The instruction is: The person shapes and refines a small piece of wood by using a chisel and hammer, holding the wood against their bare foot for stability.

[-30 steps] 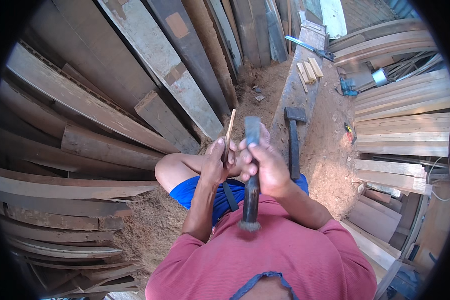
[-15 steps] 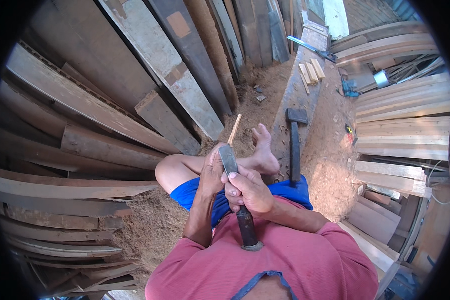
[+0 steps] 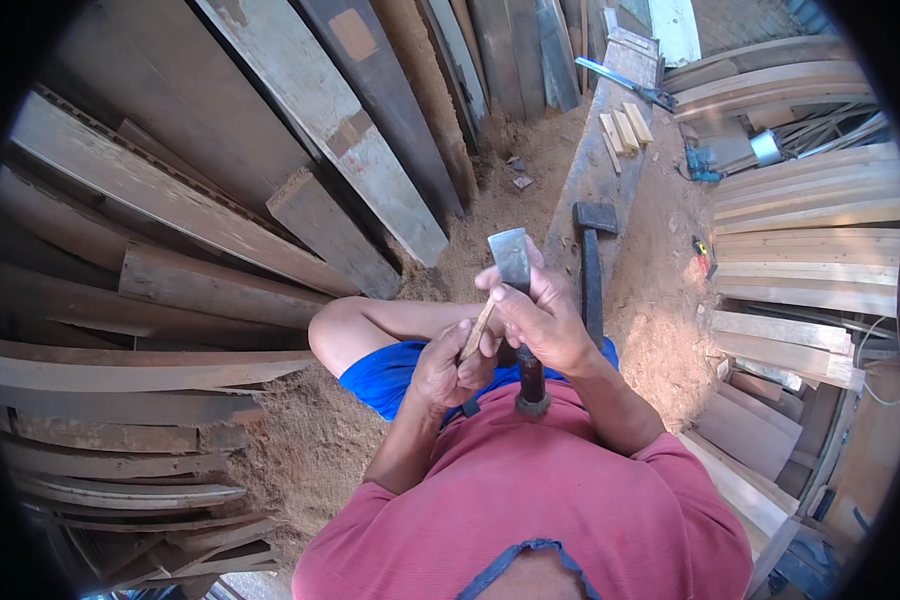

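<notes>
In front of my chest, my left hand (image 3: pixel 454 366) pinches a thin, pale wooden stick (image 3: pixel 478 330). My right hand (image 3: pixel 550 322) is wrapped round a wide-bladed chisel (image 3: pixel 511 260), whose flat metal blade points up and away from me. The dark chisel handle (image 3: pixel 531 374) reaches down toward my shirt, its butt end at the cloth. At the stick's upper end, my right thumb and fingertips are close by; whether they press on it I cannot tell. A mallet (image 3: pixel 593 260) with a dark block head lies on a board beyond my right hand.
A long board (image 3: pixel 604 165) on the sawdust-covered ground bears several small wood pieces (image 3: pixel 625 130) and a handsaw (image 3: pixel 625 85). Planks (image 3: pixel 200 200) lean along the left, and stacked timber (image 3: pixel 810 270) lines the right. A blue power tool (image 3: pixel 703 163) lies at far right.
The chisel has swung right and away from the stick, its blade now higher. My left hand has come nearer my body with the stick, and my right hand has moved right.
</notes>
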{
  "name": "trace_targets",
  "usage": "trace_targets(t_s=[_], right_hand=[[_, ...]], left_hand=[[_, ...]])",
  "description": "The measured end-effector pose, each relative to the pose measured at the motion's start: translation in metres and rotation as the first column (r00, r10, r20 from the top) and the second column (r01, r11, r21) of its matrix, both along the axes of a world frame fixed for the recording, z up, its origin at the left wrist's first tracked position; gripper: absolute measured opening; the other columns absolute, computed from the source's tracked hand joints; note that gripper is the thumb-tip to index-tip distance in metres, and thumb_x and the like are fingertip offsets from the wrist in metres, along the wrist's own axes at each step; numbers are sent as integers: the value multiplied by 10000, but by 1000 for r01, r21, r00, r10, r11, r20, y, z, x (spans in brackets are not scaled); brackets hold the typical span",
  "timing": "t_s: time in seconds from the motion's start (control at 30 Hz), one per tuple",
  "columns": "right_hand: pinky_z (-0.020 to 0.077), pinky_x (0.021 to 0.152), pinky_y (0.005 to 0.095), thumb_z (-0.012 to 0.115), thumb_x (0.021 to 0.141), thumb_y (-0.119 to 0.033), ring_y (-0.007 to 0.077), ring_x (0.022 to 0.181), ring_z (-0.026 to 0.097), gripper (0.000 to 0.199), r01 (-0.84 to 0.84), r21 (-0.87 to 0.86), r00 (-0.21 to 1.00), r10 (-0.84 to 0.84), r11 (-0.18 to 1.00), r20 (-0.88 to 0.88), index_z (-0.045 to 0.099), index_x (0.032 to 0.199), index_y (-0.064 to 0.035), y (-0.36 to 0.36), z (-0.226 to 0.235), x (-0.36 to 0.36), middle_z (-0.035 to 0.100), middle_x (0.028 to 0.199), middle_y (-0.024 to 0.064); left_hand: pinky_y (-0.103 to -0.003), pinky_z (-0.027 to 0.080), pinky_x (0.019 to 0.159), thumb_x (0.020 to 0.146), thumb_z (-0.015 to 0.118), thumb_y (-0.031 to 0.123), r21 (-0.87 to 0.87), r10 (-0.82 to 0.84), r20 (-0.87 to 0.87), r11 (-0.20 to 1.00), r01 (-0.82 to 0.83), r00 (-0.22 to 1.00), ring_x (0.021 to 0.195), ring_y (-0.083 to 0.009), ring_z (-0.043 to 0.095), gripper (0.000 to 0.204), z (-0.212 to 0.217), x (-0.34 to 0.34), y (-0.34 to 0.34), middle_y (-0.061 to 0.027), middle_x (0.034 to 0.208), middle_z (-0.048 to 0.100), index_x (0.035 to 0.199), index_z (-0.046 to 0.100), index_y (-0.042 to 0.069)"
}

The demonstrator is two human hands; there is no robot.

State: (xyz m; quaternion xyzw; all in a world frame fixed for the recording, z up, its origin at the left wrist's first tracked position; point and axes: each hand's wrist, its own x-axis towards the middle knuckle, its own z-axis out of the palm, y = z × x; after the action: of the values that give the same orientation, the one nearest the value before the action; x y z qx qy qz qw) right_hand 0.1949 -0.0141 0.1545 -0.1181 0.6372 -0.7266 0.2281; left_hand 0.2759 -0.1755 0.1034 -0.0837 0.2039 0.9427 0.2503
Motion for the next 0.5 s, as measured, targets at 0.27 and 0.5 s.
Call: trace_targets(t_s=[0.27,0.5], right_hand=[[387,463,216,508,972,-218,52,513,474,186,-4,113,1000,2,994,21,574,983,-45,1,-6,-14,520,647,23],[499,499,299,460,998,-234,97,535,516,183,207,-535,837,135,819,530,488,1091,-80,-28,-10,12,547,773,23]], left_hand=[[-212,296,453,1049,312,416,-657,2,-306,723,-213,952,453,-70,353,470,-7,-5,8,6,538,431,925,572,45],[-225,351,504,1060,309,355,-728,103,-315,611,-310,944,538,-58,412,421,-15,-43,-7,6,606,480,914,565,55]])
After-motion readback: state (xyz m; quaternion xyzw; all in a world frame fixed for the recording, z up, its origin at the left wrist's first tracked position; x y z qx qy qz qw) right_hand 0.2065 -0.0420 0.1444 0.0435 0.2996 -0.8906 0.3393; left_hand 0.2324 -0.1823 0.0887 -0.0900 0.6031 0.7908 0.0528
